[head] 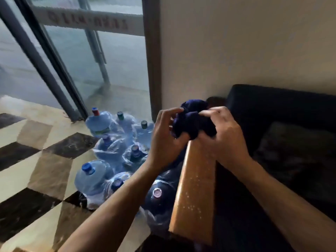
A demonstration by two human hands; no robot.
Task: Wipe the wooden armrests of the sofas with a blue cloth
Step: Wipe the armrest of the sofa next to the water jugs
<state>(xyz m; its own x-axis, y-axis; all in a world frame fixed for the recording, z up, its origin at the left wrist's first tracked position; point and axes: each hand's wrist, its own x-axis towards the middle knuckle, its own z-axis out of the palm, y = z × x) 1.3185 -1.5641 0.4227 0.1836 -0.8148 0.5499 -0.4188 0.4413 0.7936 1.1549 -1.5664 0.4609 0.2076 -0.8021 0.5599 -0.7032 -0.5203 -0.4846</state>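
Cloth point(192, 124), dark blue and bunched into a wad, sat above the far end of the wooden armrest point(195, 190) in the head view. The left hand point(164, 135) curled its fingers round the wad's left side; the right hand point(221, 131) gripped its right side. Soft, light and limp, it looked likely to flop unless gathered in the palm. Water bottles point(112, 151) crowded the floor beside the sofa point(283, 110).
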